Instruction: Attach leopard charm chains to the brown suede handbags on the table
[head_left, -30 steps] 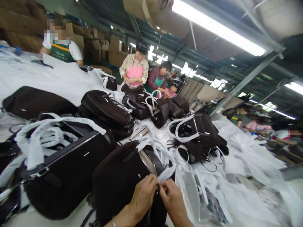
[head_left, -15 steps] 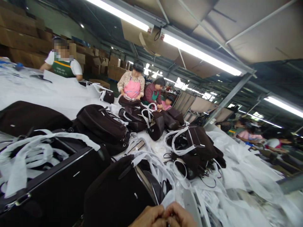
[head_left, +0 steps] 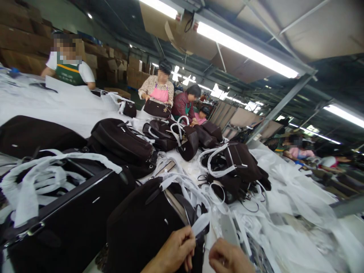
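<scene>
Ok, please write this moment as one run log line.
left hand: at dark bag, by white wrapping | left grip: unclear | right hand: curled, apart from left hand

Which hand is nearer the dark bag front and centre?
Left. The left hand is at the dark bag; the right hand is off to the bag's right, across a gap.

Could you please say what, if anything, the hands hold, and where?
The left hand touches the white strap near its lower end, perhaps pinching it; the right hand shows nothing held.
</scene>
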Demonstrator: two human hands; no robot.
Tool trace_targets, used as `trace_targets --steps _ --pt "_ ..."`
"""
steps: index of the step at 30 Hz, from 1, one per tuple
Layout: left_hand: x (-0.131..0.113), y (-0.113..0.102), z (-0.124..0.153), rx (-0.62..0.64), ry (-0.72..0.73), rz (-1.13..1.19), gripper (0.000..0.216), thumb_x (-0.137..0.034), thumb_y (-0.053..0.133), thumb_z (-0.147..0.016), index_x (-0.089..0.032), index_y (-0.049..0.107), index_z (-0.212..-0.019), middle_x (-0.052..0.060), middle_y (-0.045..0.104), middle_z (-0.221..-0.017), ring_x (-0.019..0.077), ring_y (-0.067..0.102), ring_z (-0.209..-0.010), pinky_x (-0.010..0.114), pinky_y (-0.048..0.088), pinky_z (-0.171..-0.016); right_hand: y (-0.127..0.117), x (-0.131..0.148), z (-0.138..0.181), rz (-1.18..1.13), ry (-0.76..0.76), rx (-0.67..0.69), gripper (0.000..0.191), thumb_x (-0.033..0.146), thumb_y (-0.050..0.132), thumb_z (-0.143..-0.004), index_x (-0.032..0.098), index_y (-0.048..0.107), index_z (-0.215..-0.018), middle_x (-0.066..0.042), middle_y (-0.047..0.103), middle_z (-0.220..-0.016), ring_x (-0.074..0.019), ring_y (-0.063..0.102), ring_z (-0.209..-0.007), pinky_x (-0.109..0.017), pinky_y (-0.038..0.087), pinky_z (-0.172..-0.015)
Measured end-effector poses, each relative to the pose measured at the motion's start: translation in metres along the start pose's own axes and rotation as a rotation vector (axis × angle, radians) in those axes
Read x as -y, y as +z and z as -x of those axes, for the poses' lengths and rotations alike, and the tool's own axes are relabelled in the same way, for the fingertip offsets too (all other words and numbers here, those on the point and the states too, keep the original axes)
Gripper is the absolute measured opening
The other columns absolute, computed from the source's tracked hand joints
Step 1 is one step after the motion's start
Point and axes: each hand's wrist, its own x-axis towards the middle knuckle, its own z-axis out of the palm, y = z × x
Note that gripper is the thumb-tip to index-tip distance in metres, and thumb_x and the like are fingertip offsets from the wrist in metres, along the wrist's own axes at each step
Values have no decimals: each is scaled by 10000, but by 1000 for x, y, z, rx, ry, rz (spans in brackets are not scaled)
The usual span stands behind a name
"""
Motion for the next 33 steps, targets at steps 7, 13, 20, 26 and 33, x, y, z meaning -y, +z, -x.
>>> trace_targets --steps 7,13,20,26,33 --pt "-9 -2 6 20 29 119 327 -482 550 -888 -170 509 -798 -37 580 -547 84 537 -442 186 432 -468 43 29 -15 -1026 255 -338 258 393 801 -703 182 665 -762 -86 699 -1038 -237 679 -951 -286 581 -623" --pt "-7 -11 9 -86 -48 223 386 -507 602 -864 -127 608 -931 19 667 -655 100 600 -490 201 496 -489 64 23 -24 -1430 353 -389 335 301 875 -637 182 730 -916 -11 698 -784 -95 609 -637 -212 532 -569" --pt "-12 -17 8 -214 -15 150 282 -408 652 -831 -127 666 -815 -1 645 -628 88 584 -499 192 498 -511 54 22 -20 -1250 380 -243 322 278 881 -631 158 740 -894 1 677 -694 -91 591 -605 -217 490 -579" --pt "-23 -15 13 -283 -23 87 219 -355 679 -796 -139 638 -787 -10 632 -626 109 598 -526 205 500 -508 63 24 -22 -1112 385 -248 283 320 879 -629 152 728 -799 -16 707 -719 -127 648 -662 -232 531 -614" --pt "-31 -14 17 -289 68 -175 181 -296 588 -871 -158 700 -835 0 653 -668 111 600 -574 200 475 -556 65 20 -25 -979 350 -293 265 360 816 -717 175 740 -890 -22 735 -818 -127 643 -683 -261 527 -699"
